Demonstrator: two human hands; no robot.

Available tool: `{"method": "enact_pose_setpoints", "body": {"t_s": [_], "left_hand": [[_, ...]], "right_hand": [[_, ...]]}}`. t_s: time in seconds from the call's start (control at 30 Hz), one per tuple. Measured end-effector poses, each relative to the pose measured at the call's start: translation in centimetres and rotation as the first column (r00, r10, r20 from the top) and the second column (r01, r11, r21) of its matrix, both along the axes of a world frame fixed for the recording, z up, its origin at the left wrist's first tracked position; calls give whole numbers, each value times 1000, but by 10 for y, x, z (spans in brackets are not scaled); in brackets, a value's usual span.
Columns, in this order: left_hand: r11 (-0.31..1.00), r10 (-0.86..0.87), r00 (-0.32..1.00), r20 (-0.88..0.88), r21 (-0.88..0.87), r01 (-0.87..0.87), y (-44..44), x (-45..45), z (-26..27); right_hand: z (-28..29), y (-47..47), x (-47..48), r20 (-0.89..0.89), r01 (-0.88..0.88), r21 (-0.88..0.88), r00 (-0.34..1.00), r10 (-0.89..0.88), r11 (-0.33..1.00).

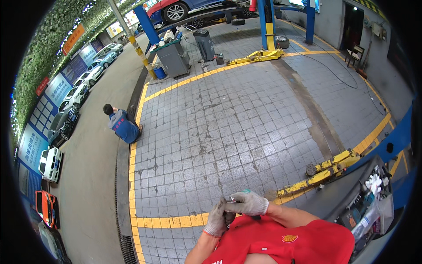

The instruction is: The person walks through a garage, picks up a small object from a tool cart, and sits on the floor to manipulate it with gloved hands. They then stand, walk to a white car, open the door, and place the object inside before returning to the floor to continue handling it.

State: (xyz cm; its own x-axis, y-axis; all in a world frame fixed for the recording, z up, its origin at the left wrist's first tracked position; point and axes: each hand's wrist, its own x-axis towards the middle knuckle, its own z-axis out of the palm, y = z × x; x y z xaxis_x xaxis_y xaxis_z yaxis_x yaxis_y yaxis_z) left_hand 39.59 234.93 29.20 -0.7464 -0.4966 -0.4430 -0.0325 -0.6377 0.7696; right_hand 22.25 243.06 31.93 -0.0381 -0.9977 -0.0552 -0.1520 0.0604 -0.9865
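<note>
Both my hands wear grey knitted work gloves and meet in front of my red shirt (270,237), at the lower middle of the head view. My left hand (217,216) has its fingers curled beside the fingertips of my right hand (247,203). Between them shows a small shiny metal piece (232,199); its kind cannot be made out, nor which hand grips it. Dark glove fingertips cover most of it. Beyond the hands lies the grey tiled floor of a workshop bay.
A yellow lift arm (316,176) and a cart of tools (362,204) stand at the right. A person in blue (125,127) squats by the drain at the left. Farther off are a grey tool cabinet (171,59), a grey machine (204,44) and a raised car (176,12).
</note>
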Motion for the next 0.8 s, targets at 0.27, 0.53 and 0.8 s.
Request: {"method": "enact_pose_setpoints", "body": {"t_s": [0.27,0.53,0.8], "left_hand": [[897,198,953,-229,434,-82,-79,-43,12],[823,271,890,-367,567,-16,-208,-104,-22],[79,52,984,172,-983,167,-360,-189,6]], "right_hand": [[2,-133,-53,-363,-327,-252,904,224,911],[-10,-269,-119,-451,-330,-393,882,133,858],[22,-352,-214,130,193,182,967,-218,964]]}}
